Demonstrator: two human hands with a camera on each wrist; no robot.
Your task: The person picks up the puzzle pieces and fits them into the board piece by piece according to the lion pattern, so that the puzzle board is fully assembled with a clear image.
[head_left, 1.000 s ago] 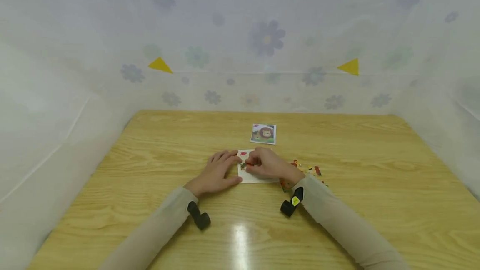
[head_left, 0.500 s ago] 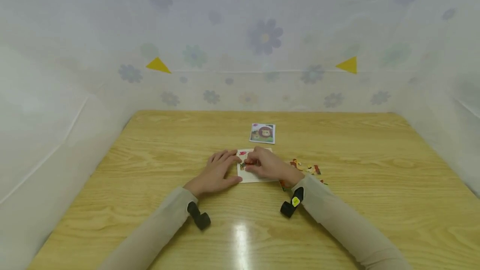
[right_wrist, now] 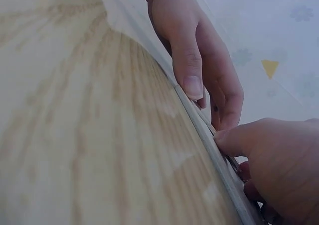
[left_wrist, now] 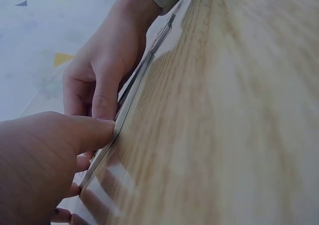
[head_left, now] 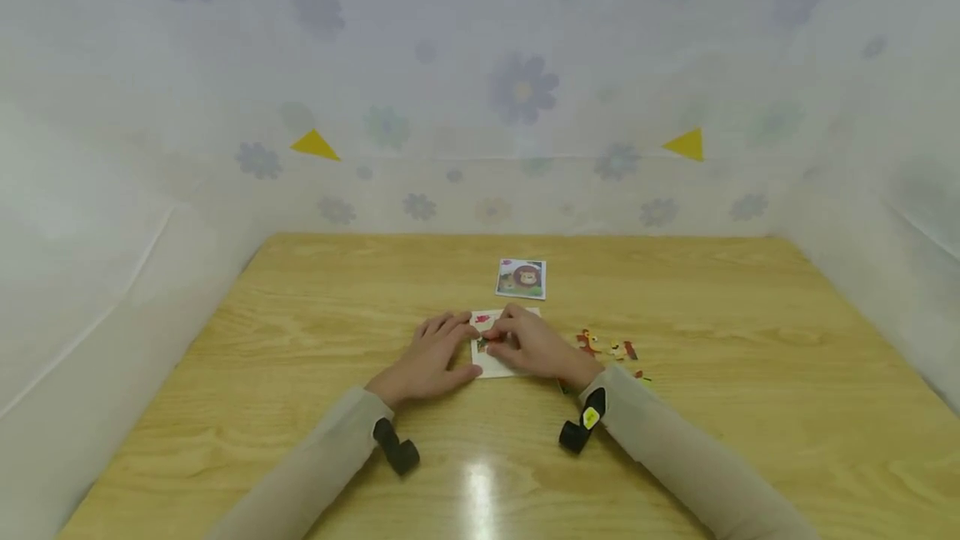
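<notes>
Puzzle board (head_left: 497, 365) under both hands, seemingly.

A light wooden bench (head_left: 300, 340) with a plain grain fills the lower half of the head view. A bright patch of glare (head_left: 480, 482) lies on it near the front edge. White sheeting (head_left: 525, 90) printed with faded grey-blue flowers closes the bench in along its far edge and both side edges. Two yellow triangles are on the far sheet, one (head_left: 315, 144) toward the far left corner, one (head_left: 685, 145) toward the far right corner.
</notes>
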